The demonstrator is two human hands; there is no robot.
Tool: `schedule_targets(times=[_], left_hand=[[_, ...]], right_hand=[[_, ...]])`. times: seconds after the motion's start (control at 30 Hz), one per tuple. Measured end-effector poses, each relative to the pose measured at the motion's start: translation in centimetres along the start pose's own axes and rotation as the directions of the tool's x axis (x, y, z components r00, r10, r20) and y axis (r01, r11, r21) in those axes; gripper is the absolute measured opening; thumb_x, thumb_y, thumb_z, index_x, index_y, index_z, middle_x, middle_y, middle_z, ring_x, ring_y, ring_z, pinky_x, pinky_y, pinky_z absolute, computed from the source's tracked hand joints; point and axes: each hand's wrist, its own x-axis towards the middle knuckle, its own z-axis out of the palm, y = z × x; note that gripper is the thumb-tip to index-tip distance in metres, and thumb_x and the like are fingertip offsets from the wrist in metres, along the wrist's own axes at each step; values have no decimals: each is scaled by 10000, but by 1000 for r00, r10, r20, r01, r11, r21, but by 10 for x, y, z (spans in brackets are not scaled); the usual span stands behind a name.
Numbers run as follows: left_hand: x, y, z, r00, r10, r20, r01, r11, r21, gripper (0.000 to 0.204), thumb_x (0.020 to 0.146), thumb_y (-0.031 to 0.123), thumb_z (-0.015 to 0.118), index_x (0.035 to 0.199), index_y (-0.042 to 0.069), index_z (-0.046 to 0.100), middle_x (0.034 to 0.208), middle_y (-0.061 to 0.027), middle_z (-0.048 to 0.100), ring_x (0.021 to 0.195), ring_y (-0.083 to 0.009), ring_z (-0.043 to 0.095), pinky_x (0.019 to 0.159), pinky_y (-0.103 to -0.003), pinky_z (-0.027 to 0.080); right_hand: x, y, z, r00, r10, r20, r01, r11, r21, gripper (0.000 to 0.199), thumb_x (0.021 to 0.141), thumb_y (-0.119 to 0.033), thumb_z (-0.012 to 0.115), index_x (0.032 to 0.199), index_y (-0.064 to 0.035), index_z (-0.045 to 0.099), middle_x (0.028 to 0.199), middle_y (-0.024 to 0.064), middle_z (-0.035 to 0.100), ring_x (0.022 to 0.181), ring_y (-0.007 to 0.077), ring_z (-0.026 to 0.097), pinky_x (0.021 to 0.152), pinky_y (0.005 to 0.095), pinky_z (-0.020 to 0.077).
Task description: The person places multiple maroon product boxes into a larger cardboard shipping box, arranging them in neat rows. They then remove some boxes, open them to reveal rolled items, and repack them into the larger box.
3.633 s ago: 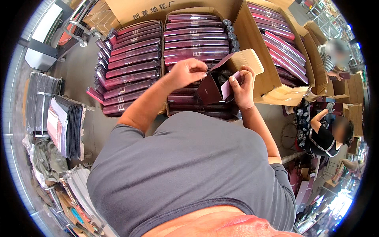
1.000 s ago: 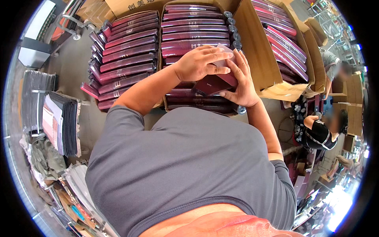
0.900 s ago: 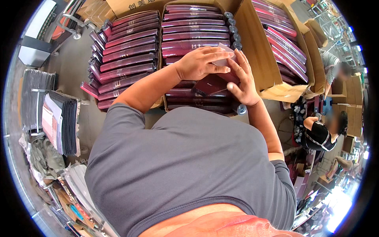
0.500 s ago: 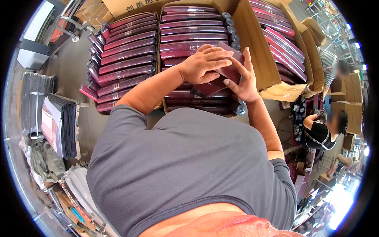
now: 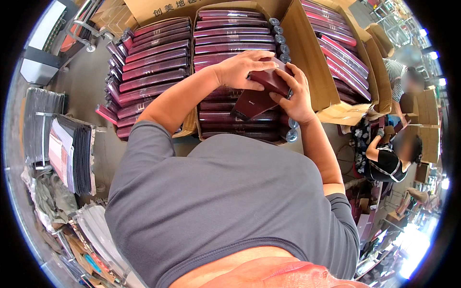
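Both hands are on a dark maroon, card-like piece [image 5: 255, 102] with flat panels and a small white mark; whether it is one folded sheet or several pieces, I cannot tell. My left hand [image 5: 246, 69] has its fingers closed over the upper left edge, thumb below. Gripping the right side, my right hand [image 5: 297, 93] has fingers on top and its thumb against the front panel. Directly beneath lies a cardboard box [image 5: 197, 103] of long maroon rolls [image 5: 233, 40] in clear wrap, stacked in rows, with round silvery ends along the right.
To the left, more wrapped rolls [image 5: 153, 74] are stacked. An open cardboard box [image 5: 307, 53] at the right holds further rolls. Dark sheets [image 5: 84, 153] stand bundled on the far left. Two people work at the right, one in a black top [image 5: 384, 161].
My left hand has closed onto the maroon piece's upper edge, and more of its front panel shows. The right hand's fingers have bent down over it.
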Motion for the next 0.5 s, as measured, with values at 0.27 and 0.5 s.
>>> schedule_targets(times=[0.27,0.5], left_hand=[[3,4,18,997,42,-57,-50,990,-129,564,830,121,709,1359,162,519,1501,-113,358,1386,-332,320,1164,-447,233],[-3,5,24,996,54,-70,-63,989,-132,594,853,149,687,1398,161,451,1517,-107,338,1410,-332,284,1177,-451,211]], right_hand=[[-15,27,16,986,-132,-99,146,977,155,522,772,-207,724,1273,-116,607,1424,198,396,1320,385,352,1116,466,268],[-26,30,23,979,-153,-134,180,958,221,415,916,-286,574,1275,-80,602,1463,201,363,1374,384,285,1142,472,202]])
